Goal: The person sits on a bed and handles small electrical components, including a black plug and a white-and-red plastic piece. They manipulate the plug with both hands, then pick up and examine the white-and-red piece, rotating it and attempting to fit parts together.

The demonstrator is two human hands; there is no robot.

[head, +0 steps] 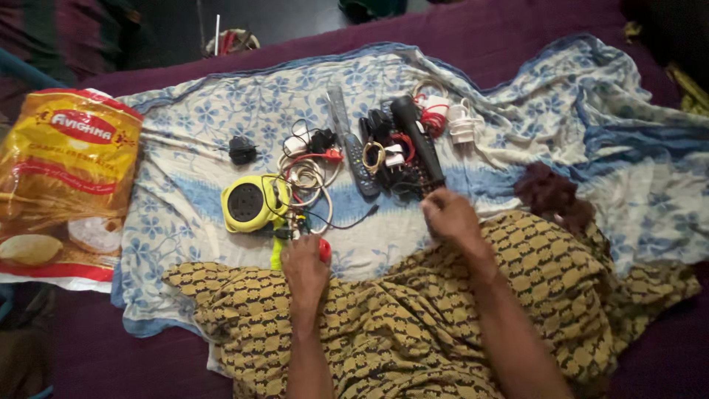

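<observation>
Yellow bag (66, 170) lies shut, contents hidden, left of hands.

A large yellow-and-red food bag (66, 174) lies left of the blue-flowered cloth (199, 111); a white plug (461, 122) rests farther right.

Left hand (304, 267) on red object (325, 250), right hand (449, 214) by black remote (418, 140), floral cloth (192, 192)

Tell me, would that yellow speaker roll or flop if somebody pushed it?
The yellow speaker looks like a hard, boxy plastic thing, so it would probably slide rather than flop. It lies on a soft, wrinkled cloth, which may snag it. Cables touch its side and might drag along.
</observation>
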